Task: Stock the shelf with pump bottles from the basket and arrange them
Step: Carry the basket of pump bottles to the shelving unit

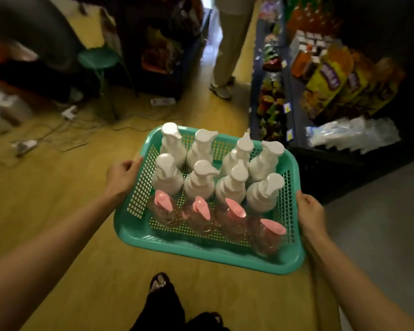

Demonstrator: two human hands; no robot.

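While both hands carry it above a yellow wooden floor (58, 187), a teal plastic basket (201, 254) with perforated walls sits level between them. The left hand (121, 174) grasps the basket's left rim, its fingers (135, 163) curled over the edge. The right hand (310, 212) grasps the right rim in the same way, with its fingers (302, 199) wrapped round the edge from outside.

Between the two sets of fingers stand twelve upright bottles, packed close together in three rows of four. Eight white pump bottles (201, 180) fill the two rows on the far side of the fingers. Four pink-topped bottles (234, 216) with clear bodies fill the row nearest the person, roughly level with the right fingertips.

Beyond the right fingers and further right runs a dark shelf (294, 96) with blue-edged tiers. It carries yellow snack bags (328, 84) and, lower down, clear packets (351, 132); its labels are too blurred to read. Straight ahead of the fingers, well apart from the basket, stand another person's legs (227, 48) in light trousers. Beyond the left fingers are a green stool (98, 58) and loose cables (65, 130) on the floor. Below the basket, nearer than both hands, the person's feet (160, 283) show in dark footwear.
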